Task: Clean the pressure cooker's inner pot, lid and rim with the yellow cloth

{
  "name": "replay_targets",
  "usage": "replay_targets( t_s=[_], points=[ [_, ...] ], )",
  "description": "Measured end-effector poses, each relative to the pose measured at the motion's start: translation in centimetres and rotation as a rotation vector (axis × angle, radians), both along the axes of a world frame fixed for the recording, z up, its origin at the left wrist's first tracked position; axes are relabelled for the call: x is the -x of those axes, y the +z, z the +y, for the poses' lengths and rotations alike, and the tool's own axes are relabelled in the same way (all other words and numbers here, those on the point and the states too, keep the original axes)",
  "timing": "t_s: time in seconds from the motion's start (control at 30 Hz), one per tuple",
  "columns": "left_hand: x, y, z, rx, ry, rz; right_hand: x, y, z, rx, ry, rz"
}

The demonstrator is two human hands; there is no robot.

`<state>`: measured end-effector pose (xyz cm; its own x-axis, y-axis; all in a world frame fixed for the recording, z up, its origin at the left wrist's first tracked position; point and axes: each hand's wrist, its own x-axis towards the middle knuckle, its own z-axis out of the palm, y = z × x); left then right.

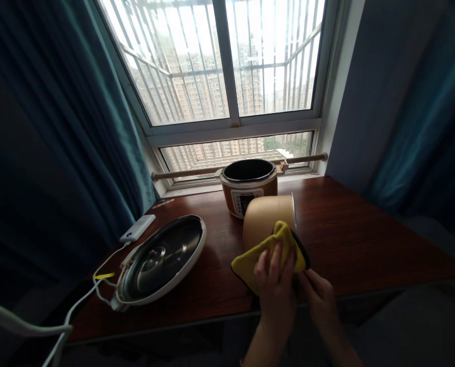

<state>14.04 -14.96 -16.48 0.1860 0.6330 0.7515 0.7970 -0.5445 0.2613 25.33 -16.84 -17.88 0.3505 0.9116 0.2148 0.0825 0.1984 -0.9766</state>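
Note:
A golden inner pot lies tipped on its side on the table, its rim facing right. My left hand presses a yellow cloth with dark edging against the pot's near side, the fingers bent into the fabric. Close to the pot's rim, my right hand is closed with thumb and fingers together, seemingly on the rim. The cloth partly hides that contact. Just behind the inner pot stands an electric pressure cooker with its top uncovered and a control panel on its front.
A round lid with a dark underside rests at the left of the wooden table. Behind it are a white power strip and a white cable with a yellow tag. A window and blue curtains border the far side.

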Motion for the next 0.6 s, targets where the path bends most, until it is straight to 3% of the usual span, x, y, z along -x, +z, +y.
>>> replay_targets(
  t_s=[0.1,0.2,0.33,0.47,0.6],
  points=[
    [-0.2,-1.3,-0.8,-0.049,-0.002,0.038,-0.2,0.4,-0.3,0.030,0.012,0.075],
    [0.7,-2.8,-0.5,-0.105,0.096,-0.080,-0.2,0.5,-0.3,0.075,-0.028,0.128],
    [1.3,-3.7,-0.3,-0.052,0.183,-0.227,0.3,1.0,0.0,0.090,-0.022,0.138],
    [0.5,-3.9,-1.2,-0.069,0.071,-0.086,0.8,1.0,0.2,0.022,-0.066,0.086],
    [-0.1,-4.4,-2.0,-0.031,0.025,0.009,0.4,-0.9,0.0,-0.101,-0.079,-0.004]
  ],
)
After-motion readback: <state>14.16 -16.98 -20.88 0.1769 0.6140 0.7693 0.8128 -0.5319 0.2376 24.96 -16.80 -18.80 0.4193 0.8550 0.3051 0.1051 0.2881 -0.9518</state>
